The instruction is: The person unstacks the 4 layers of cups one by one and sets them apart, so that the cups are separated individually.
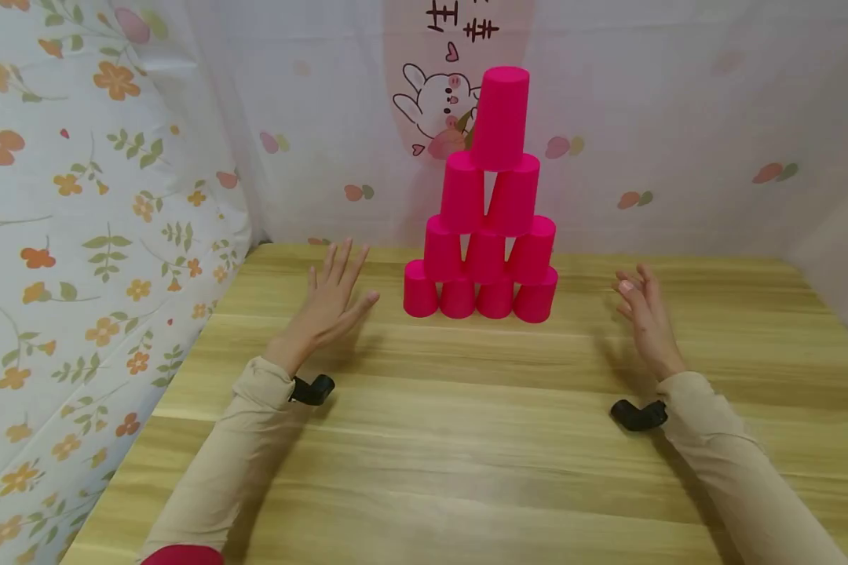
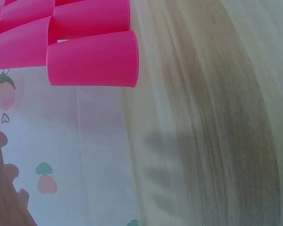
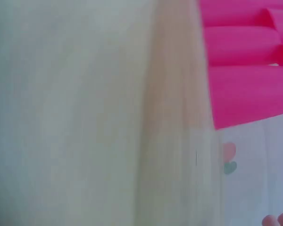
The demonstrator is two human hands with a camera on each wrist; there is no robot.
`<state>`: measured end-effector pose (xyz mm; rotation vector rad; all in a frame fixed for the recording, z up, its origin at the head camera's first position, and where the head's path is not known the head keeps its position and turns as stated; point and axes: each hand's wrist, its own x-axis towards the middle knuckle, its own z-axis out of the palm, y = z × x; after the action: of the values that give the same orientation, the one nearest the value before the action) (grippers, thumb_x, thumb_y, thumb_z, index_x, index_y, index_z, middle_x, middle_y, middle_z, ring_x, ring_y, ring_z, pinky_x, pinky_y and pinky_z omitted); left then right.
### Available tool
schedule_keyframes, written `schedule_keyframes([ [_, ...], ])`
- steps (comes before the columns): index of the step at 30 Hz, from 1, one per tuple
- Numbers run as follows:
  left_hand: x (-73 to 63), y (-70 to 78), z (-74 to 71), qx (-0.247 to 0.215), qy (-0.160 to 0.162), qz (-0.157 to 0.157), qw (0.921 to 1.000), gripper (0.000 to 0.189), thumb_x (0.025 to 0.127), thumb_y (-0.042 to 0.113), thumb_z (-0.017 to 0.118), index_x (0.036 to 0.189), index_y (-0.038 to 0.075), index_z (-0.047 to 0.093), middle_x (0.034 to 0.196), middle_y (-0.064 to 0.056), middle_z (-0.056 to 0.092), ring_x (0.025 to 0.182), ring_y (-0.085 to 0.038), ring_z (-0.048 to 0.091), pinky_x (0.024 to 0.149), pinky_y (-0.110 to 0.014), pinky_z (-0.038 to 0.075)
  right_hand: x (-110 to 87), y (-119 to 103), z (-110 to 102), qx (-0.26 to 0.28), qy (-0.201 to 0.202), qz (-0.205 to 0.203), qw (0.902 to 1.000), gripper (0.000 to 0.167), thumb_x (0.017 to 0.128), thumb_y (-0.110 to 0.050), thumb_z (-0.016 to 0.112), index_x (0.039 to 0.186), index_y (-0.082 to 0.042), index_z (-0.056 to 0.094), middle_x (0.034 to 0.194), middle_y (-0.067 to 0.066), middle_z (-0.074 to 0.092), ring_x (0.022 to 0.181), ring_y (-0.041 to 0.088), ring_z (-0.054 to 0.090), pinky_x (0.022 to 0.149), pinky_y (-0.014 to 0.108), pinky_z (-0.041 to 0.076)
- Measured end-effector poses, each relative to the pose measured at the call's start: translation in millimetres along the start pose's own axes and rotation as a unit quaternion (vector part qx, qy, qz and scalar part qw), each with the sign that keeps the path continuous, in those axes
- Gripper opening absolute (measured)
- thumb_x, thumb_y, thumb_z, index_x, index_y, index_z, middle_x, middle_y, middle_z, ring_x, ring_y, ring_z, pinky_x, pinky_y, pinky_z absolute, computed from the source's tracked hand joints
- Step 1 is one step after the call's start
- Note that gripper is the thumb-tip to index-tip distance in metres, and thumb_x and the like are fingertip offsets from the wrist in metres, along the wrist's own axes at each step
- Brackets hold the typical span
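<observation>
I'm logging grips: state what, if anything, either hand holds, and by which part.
Nothing: left hand and right hand are both apart from the tapered pink plastic-looking cups.

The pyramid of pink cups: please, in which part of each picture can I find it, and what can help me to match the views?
Head: the pyramid of pink cups is above centre, slightly right, seen whole.
Left wrist: upper left, sideways, cut by the edges.
Right wrist: upper right, sideways, cut by the edges.
Shared landmark: the white printed cloth behind it.

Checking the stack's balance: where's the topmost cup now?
In the head view, right of the printed rabbit, the topmost cup rests across two cups.
</observation>
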<state>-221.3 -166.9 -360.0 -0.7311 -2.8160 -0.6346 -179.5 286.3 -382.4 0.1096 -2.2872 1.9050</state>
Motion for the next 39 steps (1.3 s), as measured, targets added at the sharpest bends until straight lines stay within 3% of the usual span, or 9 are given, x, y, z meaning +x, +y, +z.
schedule_keyframes([
  [3,-0.3,1.1,-2.6,-0.014,0.004,0.006,0.9999,0.074,0.093,0.061,0.027,0.150,0.024,0.000,0.154,-0.001,-0.012,0.138,-0.022,-0.017,0.104,-0.063,-0.004,5.8,10.2,9.2,0.081,0.026,0.033,0.9958,0.067,0.099,-0.036,0.038,0.147,-0.005,0.003,0.143,0.015,0.028,0.129,0.025,0.032,0.105,0.036,0.030],
  [6,-1.7,3.7,-5.3,-0.030,0.012,0.013,0.9994,0.072,0.094,0.059,0.029,0.150,0.024,0.001,0.155,-0.002,-0.009,0.139,-0.023,-0.015,0.104,-0.063,-0.003,7.2,21.6,21.3,0.105,0.041,0.031,0.9931,0.063,0.100,-0.037,0.037,0.145,-0.001,0.011,0.132,0.008,0.041,0.122,0.023,0.043,0.101,0.034,0.034],
  [11,-4.5,8.9,-11.4,-0.042,0.034,0.025,0.9982,0.071,0.095,0.058,0.029,0.151,0.021,0.005,0.155,-0.005,-0.002,0.139,-0.024,-0.011,0.104,-0.064,0.001,7.6,34.7,42.0,0.078,0.074,-0.030,0.9938,0.052,0.101,-0.032,0.035,0.135,0.006,0.030,0.115,0.001,0.056,0.105,0.021,0.055,0.089,0.026,0.043],
  [16,-0.5,19.1,-14.3,-0.060,0.066,0.029,0.9956,0.075,0.094,0.060,0.027,0.150,0.013,0.010,0.155,-0.010,0.005,0.140,-0.026,-0.006,0.108,-0.057,0.003,8.0,37.0,55.1,0.066,0.106,-0.056,0.9906,0.043,0.101,-0.025,0.038,0.130,0.007,0.039,0.117,0.014,0.056,0.104,0.022,0.054,0.084,0.027,0.045],
  [23,20.7,41.7,-21.4,-0.122,0.142,0.030,0.9819,0.072,0.093,0.052,0.041,0.148,0.009,0.022,0.154,-0.009,0.011,0.140,-0.025,0.007,0.109,-0.053,0.013,10.8,23.4,71.3,0.029,0.051,-0.073,0.9957,0.045,0.094,-0.001,0.039,0.136,0.011,0.027,0.133,0.027,0.039,0.121,0.037,0.040,0.096,0.027,0.038],
  [28,41.0,63.9,-37.5,-0.176,0.203,0.027,0.9627,0.069,0.088,0.044,0.056,0.145,0.013,0.031,0.155,-0.002,0.006,0.139,-0.021,0.013,0.104,-0.058,0.023,8.5,2.0,80.6,-0.022,0.003,-0.070,0.9973,0.059,0.087,0.003,0.044,0.141,0.009,0.019,0.137,0.030,0.032,0.126,0.045,0.034,0.103,0.053,0.028],
  [31,54.8,77.7,-49.3,-0.185,0.196,0.025,0.9627,0.069,0.087,0.044,0.058,0.144,0.016,0.033,0.154,0.000,0.011,0.138,-0.020,0.017,0.103,-0.058,0.025,10.1,-1.4,81.6,-0.047,-0.004,-0.061,0.9970,0.068,0.085,0.000,0.049,0.143,0.006,0.015,0.140,0.029,0.030,0.128,0.044,0.032,0.105,0.054,0.025],
  [36,75.2,92.5,-67.0,-0.195,0.145,0.009,0.9700,0.071,0.085,0.048,0.058,0.145,0.019,0.031,0.152,0.001,0.020,0.136,-0.016,0.021,0.104,-0.054,0.027,18.4,8.2,81.3,-0.046,0.001,-0.042,0.9980,0.083,0.085,-0.004,0.056,0.147,-0.003,0.001,0.145,0.024,0.025,0.130,0.040,0.031,0.107,0.050,0.024],
  [39,86.8,97.1,-75.9,-0.219,0.130,-0.003,0.9671,0.072,0.085,0.048,0.059,0.145,0.020,0.030,0.149,0.002,0.026,0.134,-0.015,0.025,0.103,-0.051,0.029,24.2,19.6,82.9,-0.051,0.003,-0.034,0.9981,0.088,0.086,-0.009,0.059,0.148,-0.009,-0.003,0.146,0.021,0.025,0.131,0.036,0.031,0.107,0.046,0.025],
])
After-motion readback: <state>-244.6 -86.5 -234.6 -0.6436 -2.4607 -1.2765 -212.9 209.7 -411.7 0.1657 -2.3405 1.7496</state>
